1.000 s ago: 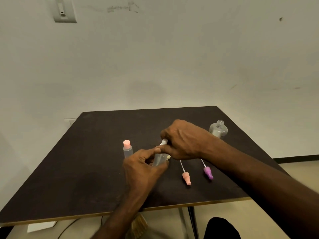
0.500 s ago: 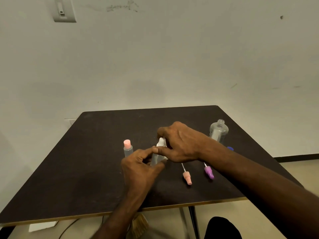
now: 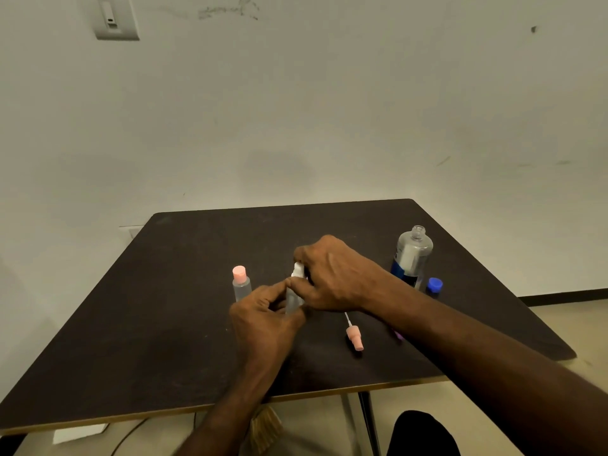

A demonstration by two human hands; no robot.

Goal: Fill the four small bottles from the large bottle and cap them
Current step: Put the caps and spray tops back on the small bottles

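My left hand grips a small clear bottle upright at the middle of the dark table. My right hand pinches a white cap on top of that bottle. A small bottle with a pink cap stands just to the left. A pink spray cap with a dip tube lies on the table to the right, and a purple cap peeks out beside my right forearm. The large bottle stands uncapped at the back right, its blue cap next to it.
The table's front edge runs close to me, and its right edge falls off past the large bottle. A pale wall stands behind. Below the table are a cable, a white sheet on the floor and a metal table leg.
My right hand has shifted slightly on the white cap while the left keeps its hold on the small bottle. The view has tilted, bringing the blue cap into sight.
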